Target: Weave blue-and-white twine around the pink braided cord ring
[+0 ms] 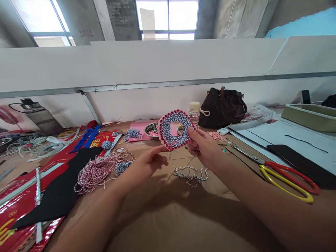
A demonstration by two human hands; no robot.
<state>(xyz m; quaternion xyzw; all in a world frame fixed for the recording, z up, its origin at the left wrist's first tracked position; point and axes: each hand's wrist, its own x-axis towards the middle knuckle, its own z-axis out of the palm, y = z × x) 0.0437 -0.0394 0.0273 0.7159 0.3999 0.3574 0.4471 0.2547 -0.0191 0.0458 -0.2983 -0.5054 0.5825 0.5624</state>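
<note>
Right hand (203,148): fingers (192,132) clamped on the lower right rim of the red-and-blue braided cord ring (174,129), held up over the tabletop (168,224). Left hand (148,164): empty, fingers apart, index just beside the ring. Loose cord (187,172) lies below the fingers. Pink twine bundle (98,171) left of left fingers. Red-handled scissors (288,178) right of right fingers. Steel bowl (151,130) beyond the ring.

A dark brown handbag (222,108) sits against the white wall beside a small cream-capped bottle (194,112). A steel bowl (151,130) rests at the edge of pink paper (139,131). On the right, scissors (286,180) with red and yellow handles lie below a pale green tray (309,117); on the left, a grey flask (42,117) stands behind red packets (15,224).
</note>
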